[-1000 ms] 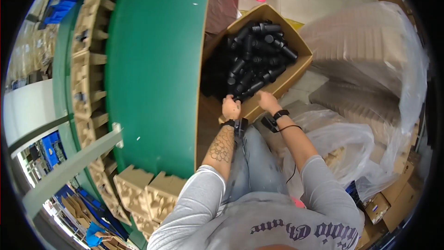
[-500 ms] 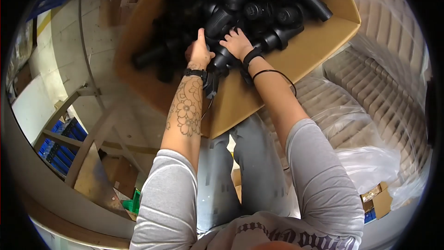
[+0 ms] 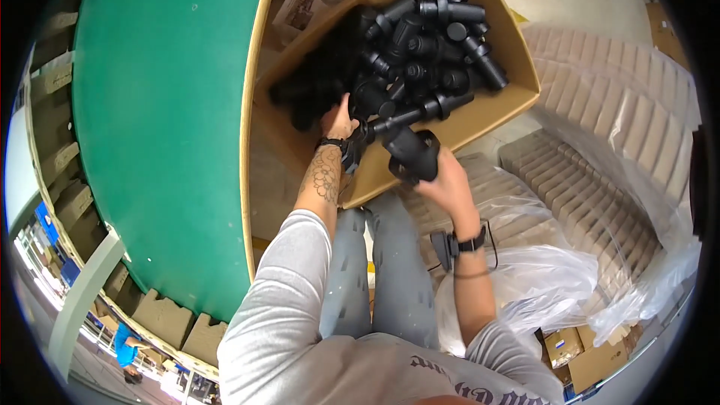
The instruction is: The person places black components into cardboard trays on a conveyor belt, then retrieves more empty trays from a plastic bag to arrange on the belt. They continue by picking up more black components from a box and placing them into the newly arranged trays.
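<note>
A cardboard box [image 3: 480, 124] holds a heap of black tubular plastic parts [image 3: 431, 49], many with collars and round end caps. My right hand [image 3: 452, 187] is wrapped round one black tubular part [image 3: 409, 151], raised over the near right edge of the box. It looks blurred, with a wider loop or collar at the end by my palm. My left hand [image 3: 341, 120] reaches into the near left of the box against the dark parts, thumb pointing up. Its other fingers are mostly hidden, so its grip does not show. Both wrists wear black bands with small modules.
A green-topped table [image 3: 165, 120] with a pale wooden edge stands at the left, with grey-brown blocks [image 3: 161, 319] along its far side. Plastic-wrapped stacks of ridged brown trays [image 3: 585, 180] lie at the right. An opened carton [image 3: 600, 364] sits lower right. A person in blue [image 3: 126, 345] is far left.
My right hand has come out of the heap, back toward me, with a black tubular part. My left hand stays in the box. The view has shifted, bringing the green table into sight.
</note>
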`<action>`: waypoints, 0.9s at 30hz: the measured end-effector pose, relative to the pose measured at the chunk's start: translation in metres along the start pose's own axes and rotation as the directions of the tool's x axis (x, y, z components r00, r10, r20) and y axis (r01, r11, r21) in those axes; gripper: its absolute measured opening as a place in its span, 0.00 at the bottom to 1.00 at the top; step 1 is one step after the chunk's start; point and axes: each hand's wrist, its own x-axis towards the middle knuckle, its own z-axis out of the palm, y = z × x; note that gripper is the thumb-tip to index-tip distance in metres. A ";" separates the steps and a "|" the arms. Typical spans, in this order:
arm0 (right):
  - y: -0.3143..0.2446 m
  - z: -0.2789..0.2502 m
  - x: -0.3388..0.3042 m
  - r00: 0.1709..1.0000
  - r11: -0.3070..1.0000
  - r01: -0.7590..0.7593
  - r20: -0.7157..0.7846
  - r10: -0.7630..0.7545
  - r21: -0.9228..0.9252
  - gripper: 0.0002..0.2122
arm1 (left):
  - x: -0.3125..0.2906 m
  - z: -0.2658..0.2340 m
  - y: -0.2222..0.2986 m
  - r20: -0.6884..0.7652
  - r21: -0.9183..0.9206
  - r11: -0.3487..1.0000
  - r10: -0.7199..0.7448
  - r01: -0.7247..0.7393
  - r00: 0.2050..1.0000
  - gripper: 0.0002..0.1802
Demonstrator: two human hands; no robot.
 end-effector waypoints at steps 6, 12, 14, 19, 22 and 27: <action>0.018 -0.004 -0.099 0.977 0.936 -0.211 0.077 0.197 0.283 0.26 | 0.045 0.054 -0.026 -0.027 -0.066 0.998 -0.012 0.010 1.000 0.36; 0.052 -0.003 -0.176 0.945 0.935 -0.317 0.137 0.297 0.157 0.23 | 0.052 0.066 -0.025 -0.082 -0.517 0.849 0.076 -0.107 0.994 0.26; 0.039 -0.008 -0.188 0.872 0.834 -0.489 0.178 0.456 0.255 0.21 | 0.038 0.063 -0.015 -0.147 -0.440 0.891 0.052 -0.113 0.988 0.26; -0.005 -0.048 -0.227 0.877 0.814 -0.469 0.075 0.474 0.344 0.16 | -0.038 0.009 0.023 -0.327 -0.198 0.977 -0.139 0.076 0.935 0.23; -0.053 -0.090 -0.240 0.907 0.535 -0.379 0.189 0.376 0.755 0.20 | -0.110 -0.034 0.055 -0.406 -0.278 0.959 -0.173 0.059 0.897 0.21; -0.100 -0.140 -0.248 0.999 0.535 -0.027 0.005 0.042 0.844 0.30 | -0.286 -0.111 0.111 -0.506 -0.608 0.764 -0.162 -0.216 0.847 0.18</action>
